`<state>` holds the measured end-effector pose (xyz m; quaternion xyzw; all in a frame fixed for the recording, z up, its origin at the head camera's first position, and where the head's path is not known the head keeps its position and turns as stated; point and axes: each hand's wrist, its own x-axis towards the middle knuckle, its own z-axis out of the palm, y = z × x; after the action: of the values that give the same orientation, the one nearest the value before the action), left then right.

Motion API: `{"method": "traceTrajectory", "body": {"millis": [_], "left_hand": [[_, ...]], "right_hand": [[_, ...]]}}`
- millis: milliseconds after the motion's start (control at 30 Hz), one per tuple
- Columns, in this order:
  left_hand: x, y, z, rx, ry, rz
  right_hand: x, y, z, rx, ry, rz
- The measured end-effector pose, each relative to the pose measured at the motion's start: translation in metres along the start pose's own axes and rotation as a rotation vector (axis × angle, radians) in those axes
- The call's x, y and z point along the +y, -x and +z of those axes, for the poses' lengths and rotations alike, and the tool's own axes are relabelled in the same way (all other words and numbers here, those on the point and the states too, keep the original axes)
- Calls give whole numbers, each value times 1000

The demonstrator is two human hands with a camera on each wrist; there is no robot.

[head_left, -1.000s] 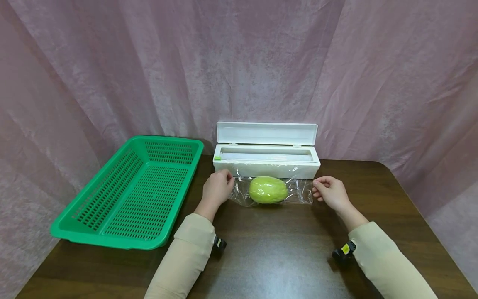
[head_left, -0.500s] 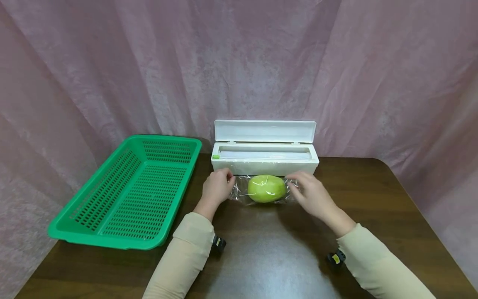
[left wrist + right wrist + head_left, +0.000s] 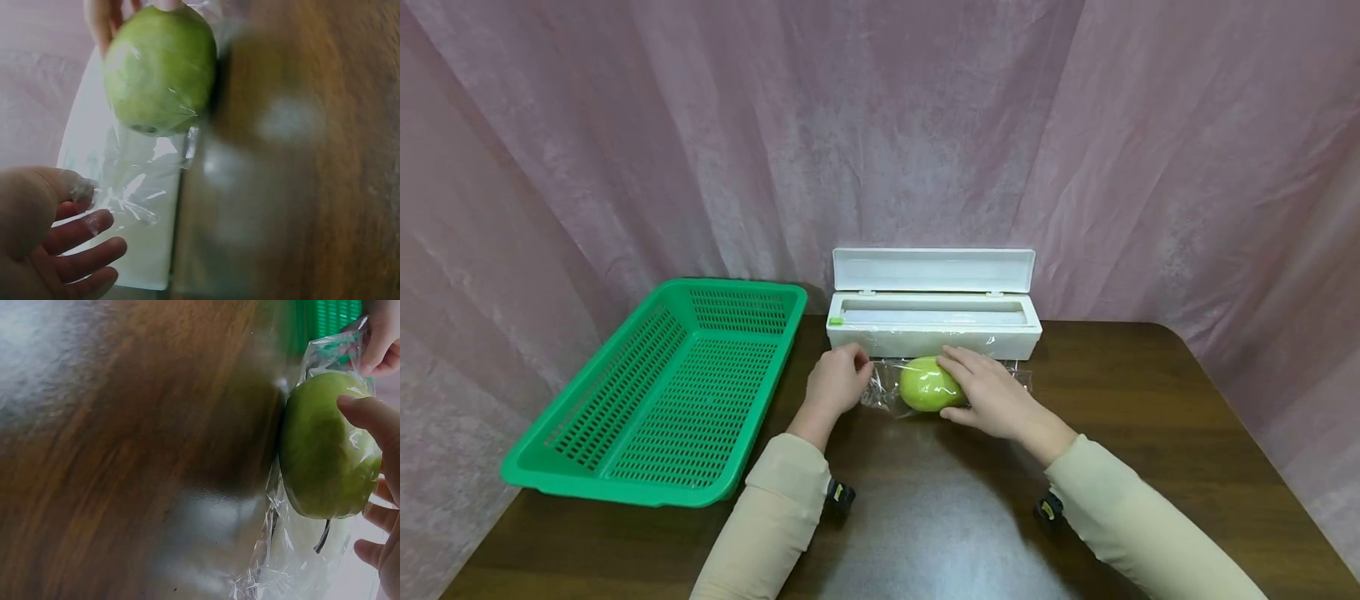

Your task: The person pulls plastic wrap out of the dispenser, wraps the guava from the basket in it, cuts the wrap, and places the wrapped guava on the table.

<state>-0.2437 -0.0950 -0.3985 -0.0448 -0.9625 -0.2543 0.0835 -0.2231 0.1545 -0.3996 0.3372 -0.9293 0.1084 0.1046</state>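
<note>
A green pear-like fruit (image 3: 926,385), its thin dark stem showing in the right wrist view, lies in clear plastic wrap (image 3: 312,550) on the table. My left hand (image 3: 838,379) pinches the left end of the wrap between thumb and forefinger; its other fingers are spread in the left wrist view. My right hand (image 3: 988,392) holds the fruit's right end, thumb on the near side and fingers over the far side. Just behind stands the white cling film dispenser (image 3: 934,342), lid raised, a roll inside. Part of the wrap is hidden beneath my right hand.
A green plastic basket (image 3: 625,497) with slotted walls stands on the left of the brown wooden table (image 3: 925,517). The dispenser's upright lid (image 3: 934,270) is close to the pink curtain (image 3: 880,125) behind the table.
My right hand let go of the wrap's right end and moved left onto the fruit, which it now holds. My left hand has stayed at the wrap's left end.
</note>
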Motion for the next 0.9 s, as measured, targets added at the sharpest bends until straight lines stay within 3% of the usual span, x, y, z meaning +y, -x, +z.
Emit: {"method": "traceTrajectory", "body": {"millis": [167,267,467,600,733,900], "left_hand": [[0,2,-9,-66,125,15],[7,4,-14,-93,139,62],[34,12,-11,-77,-67,264],[50,15,2,-151,-188,385],[58,13,16,-231,-268,407],[61,12,24,-227,-302,389]], "right_hand": [[1,-5,2,-37,-43,37],[0,-8,5,-45,-66,65],[0,-14,13,-63,-66,133],[-1,-19,20,-44,-23,157],[-1,-25,27,-3,27,167],[1,-26,24,35,-14,142]]}}
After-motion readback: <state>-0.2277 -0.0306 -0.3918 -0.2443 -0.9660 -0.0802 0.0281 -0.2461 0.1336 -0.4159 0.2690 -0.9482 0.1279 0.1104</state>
